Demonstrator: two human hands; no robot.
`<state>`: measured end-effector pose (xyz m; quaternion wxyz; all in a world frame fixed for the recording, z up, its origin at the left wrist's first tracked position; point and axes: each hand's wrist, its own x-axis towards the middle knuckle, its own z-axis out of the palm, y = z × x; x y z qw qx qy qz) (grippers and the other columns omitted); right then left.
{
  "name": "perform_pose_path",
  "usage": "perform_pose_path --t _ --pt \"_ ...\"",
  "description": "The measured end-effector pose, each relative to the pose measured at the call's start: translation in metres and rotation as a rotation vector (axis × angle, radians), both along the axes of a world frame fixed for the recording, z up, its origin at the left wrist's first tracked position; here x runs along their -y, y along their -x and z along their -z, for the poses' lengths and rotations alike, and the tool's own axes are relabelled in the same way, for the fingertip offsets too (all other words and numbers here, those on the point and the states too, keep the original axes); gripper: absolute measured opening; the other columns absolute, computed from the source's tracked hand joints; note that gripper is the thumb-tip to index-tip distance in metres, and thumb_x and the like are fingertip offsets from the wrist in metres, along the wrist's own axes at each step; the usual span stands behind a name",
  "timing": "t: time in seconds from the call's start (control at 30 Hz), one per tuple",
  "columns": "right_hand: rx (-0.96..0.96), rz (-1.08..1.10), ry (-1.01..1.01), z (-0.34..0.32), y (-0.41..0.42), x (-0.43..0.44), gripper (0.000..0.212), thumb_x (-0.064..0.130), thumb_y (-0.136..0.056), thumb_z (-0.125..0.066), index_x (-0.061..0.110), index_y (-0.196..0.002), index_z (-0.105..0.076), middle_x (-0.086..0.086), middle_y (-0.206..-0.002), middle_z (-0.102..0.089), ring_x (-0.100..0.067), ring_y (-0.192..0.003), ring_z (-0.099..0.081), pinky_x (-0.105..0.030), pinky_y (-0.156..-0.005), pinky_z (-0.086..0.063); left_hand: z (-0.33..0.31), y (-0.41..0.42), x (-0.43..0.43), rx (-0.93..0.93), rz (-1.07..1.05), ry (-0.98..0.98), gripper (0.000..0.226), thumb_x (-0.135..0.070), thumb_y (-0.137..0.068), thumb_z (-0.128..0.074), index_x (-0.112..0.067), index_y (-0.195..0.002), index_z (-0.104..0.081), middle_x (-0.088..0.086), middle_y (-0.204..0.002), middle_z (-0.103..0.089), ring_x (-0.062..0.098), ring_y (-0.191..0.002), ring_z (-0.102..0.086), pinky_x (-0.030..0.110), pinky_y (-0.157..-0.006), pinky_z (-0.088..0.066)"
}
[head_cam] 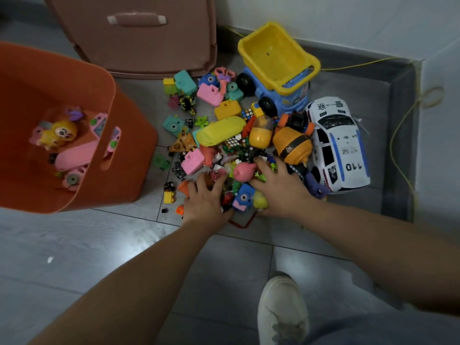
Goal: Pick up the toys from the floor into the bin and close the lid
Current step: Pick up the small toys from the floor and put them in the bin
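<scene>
A heap of small toys (224, 135) lies on the grey floor against the wall. My left hand (204, 197) rests on its near edge with fingers spread over small pieces. My right hand (278, 188) lies on the heap beside it, fingertips sunk among green bits. Between the two hands sit a pink pig (242, 171) and a blue toy camera (242, 197). The orange bin (109, 95) stands at the left, open, with a yellow monkey toy (59, 134) and pink toys (74, 155) inside. Its brown lid (139, 46) leans behind it.
A blue dump truck with a yellow bed (276, 61) and a white police car (341, 145) flank the heap at the back and right. A yellow cord (403, 120) trails along the raised dark ledge. My white shoe (281, 310) is on the floor below the hands.
</scene>
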<state>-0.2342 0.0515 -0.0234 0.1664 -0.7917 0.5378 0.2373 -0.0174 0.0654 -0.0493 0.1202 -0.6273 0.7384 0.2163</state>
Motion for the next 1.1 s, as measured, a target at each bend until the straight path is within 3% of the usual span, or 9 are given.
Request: perform_pose_path --t 0.1,0.27,0.43,0.57,0.8,0.93,1.1 --pt "0.055 0.05 -0.001 -0.003 -0.005 0.007 0.068 0.057 -0.076 -0.072 0.036 -0.134 -0.045 -0.007 -0.16 -0.007 -0.051 -0.141 -0.01 -0.061 -0.089 -0.053 0.0 0.003 0.009 -0.115 -0.114 -0.059 0.082 -0.05 -0.076 -0.074 -0.035 -0.145 -0.032 0.013 -0.147 -0.018 0.041 -0.132 -0.029 0.05 -0.09 -0.05" --pt "0.15 0.108 0.054 -0.004 -0.007 0.014 0.061 0.036 -0.084 -0.068 0.032 -0.141 -0.045 -0.013 -0.141 -0.033 -0.043 -0.124 -0.031 -0.051 -0.083 -0.054 0.0 0.003 0.017 -0.225 -0.245 -0.074 0.082 -0.046 -0.07 -0.079 -0.031 -0.141 -0.04 0.015 -0.14 -0.027 0.043 -0.123 -0.042 0.052 -0.1 -0.046" --pt "0.236 0.171 0.069 -0.015 -0.014 0.019 0.059 0.034 -0.086 -0.069 0.032 -0.14 -0.047 -0.011 -0.13 -0.037 -0.04 -0.112 -0.041 -0.047 -0.089 -0.047 -0.012 -0.007 0.022 -0.34 -0.311 -0.07 0.07 -0.045 -0.067 -0.081 -0.025 -0.126 -0.05 0.013 -0.127 -0.037 0.04 -0.11 -0.055 0.043 -0.096 -0.05" --pt "0.314 0.229 0.128 -0.032 -0.021 0.026 0.059 0.029 -0.082 -0.072 0.03 -0.137 -0.053 -0.011 -0.125 -0.042 -0.037 -0.105 -0.045 -0.041 -0.09 -0.038 -0.028 -0.014 0.029 -0.426 -0.345 -0.022 0.062 -0.046 -0.065 -0.083 -0.032 -0.116 -0.051 0.007 -0.123 -0.037 0.034 -0.099 -0.059 0.041 -0.09 -0.053" --pt "0.642 0.401 0.289 -0.069 -0.037 0.055 0.056 0.021 -0.069 -0.082 0.028 -0.121 -0.063 -0.004 -0.108 -0.042 -0.032 -0.1 -0.05 -0.042 -0.086 -0.047 -0.071 -0.019 0.053 -0.592 -0.394 0.089 0.057 -0.039 -0.067 -0.084 -0.032 -0.114 -0.053 0.001 -0.125 -0.032 0.029 -0.103 -0.056 0.037 -0.093 -0.049" --pt "0.764 0.435 0.385 -0.104 -0.055 0.079 0.052 0.015 -0.065 -0.08 0.025 -0.114 -0.065 -0.006 -0.105 -0.046 -0.028 -0.088 -0.054 -0.039 -0.078 -0.05 -0.102 -0.027 0.072 -0.641 -0.416 0.189 0.054 -0.038 -0.067 -0.083 -0.031 -0.111 -0.052 0.001 -0.119 -0.034 0.03 -0.103 -0.056 0.037 -0.093 -0.048" --pt "0.855 0.42 0.52 -0.152 -0.083 0.116 0.053 0.015 -0.062 -0.079 0.027 -0.113 -0.068 -0.004 -0.102 -0.05 -0.024 -0.089 -0.058 -0.034 -0.081 -0.049 -0.15 -0.046 0.097 -0.692 -0.466 0.301 0.055 -0.045 -0.065 -0.077 -0.037 -0.111 -0.049 -0.001 -0.115 -0.035 0.028 -0.095 -0.058 0.039 -0.086 -0.054"
